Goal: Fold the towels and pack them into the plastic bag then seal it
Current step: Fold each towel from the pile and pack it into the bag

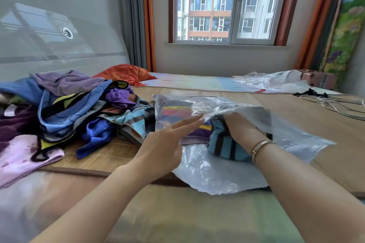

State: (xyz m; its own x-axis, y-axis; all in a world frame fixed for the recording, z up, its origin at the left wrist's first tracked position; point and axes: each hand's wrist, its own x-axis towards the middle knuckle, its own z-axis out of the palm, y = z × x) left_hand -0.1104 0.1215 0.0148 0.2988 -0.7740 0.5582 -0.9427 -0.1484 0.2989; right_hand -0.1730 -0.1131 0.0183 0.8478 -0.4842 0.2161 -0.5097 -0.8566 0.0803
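**Sliding a folded towel into the bag**

Pushing the teal striped towel (227, 144) at centre frame, the right hand (240, 126) grips it under the clear plastic bag (233, 175), whose mouth opens toward the viewer. Left hand (167, 140), fingers straight and together, lifts the bag's upper flap. Unfolded towels (65, 108) lie heaped at left.

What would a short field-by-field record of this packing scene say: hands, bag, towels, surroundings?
left hand: fingers straight, lifting the bag's upper sheet
right hand: inside the bag, pressing on the striped towel
plastic bag: open, unsealed, folded towels inside
towel pile: unfolded, left of the bag
bracelet: on right wrist
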